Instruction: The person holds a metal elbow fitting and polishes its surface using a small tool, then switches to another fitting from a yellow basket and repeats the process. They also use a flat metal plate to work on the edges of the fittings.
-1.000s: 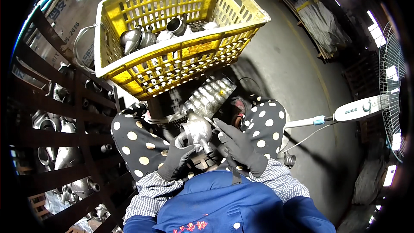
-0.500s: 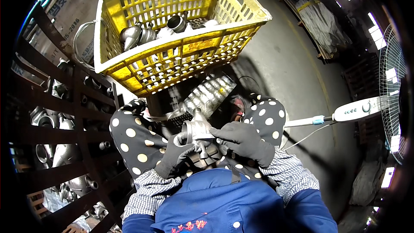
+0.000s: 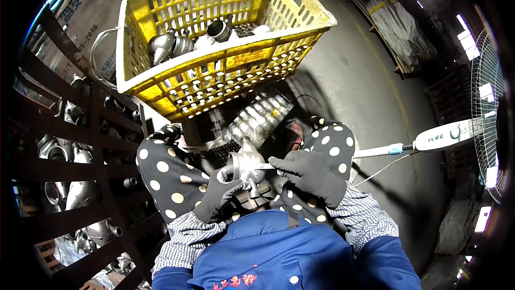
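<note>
Between my knees is a grey metal casting (image 3: 247,162), with a round open collar at its left, a narrow spout pointing away from me and a short stub toward me. Dark-gloved, my left hand (image 3: 219,194) grips the collar side. My right hand (image 3: 312,176), gloved too, is closed on a thin flat metal strip (image 3: 265,166), perhaps a file or blade, whose end lies against the casting's right side. The strip's far end is hidden in the glove. Beneath the casting sits a dark blocky support (image 3: 255,200), partly covered.
A yellow slotted crate (image 3: 230,56) with several castings (image 3: 162,48) stands ahead. A slatted dark rack (image 3: 64,169) of castings is at my left. To the right stands a white fan (image 3: 445,136) with its pole and cable. A wrapped silvery bundle (image 3: 261,118) lies below the crate.
My right hand has shifted slightly right, away from the casting, showing more of the thin strip. The casting has turned a little in my left hand, which stays almost in place.
</note>
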Tool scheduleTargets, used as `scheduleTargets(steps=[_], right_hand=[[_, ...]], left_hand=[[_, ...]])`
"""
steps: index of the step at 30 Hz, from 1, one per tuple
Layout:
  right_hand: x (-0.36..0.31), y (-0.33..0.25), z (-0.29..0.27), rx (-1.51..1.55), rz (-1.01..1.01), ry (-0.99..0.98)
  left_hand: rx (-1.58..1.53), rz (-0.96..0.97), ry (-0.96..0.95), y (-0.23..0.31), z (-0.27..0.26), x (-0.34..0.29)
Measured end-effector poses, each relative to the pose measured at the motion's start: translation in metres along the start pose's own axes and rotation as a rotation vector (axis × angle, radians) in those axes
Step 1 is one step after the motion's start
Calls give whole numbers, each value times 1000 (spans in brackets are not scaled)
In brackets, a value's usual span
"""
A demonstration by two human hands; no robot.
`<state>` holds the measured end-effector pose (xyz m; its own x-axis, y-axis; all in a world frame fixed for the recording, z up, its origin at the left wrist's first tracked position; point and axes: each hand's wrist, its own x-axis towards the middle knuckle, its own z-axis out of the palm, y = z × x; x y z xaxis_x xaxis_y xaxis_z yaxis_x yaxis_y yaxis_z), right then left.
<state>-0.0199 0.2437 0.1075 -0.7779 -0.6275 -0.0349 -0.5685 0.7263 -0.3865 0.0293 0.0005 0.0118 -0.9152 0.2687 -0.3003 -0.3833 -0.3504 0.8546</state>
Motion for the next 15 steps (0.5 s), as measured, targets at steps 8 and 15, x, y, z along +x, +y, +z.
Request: scheduleTargets(steps=[8, 15], right_hand=[[-8, -24, 13, 283, 166, 111], [-10, -36, 20, 182, 214, -14]], left_hand=[[95, 36, 73, -9, -4, 4], [120, 101, 132, -8, 2, 1]])
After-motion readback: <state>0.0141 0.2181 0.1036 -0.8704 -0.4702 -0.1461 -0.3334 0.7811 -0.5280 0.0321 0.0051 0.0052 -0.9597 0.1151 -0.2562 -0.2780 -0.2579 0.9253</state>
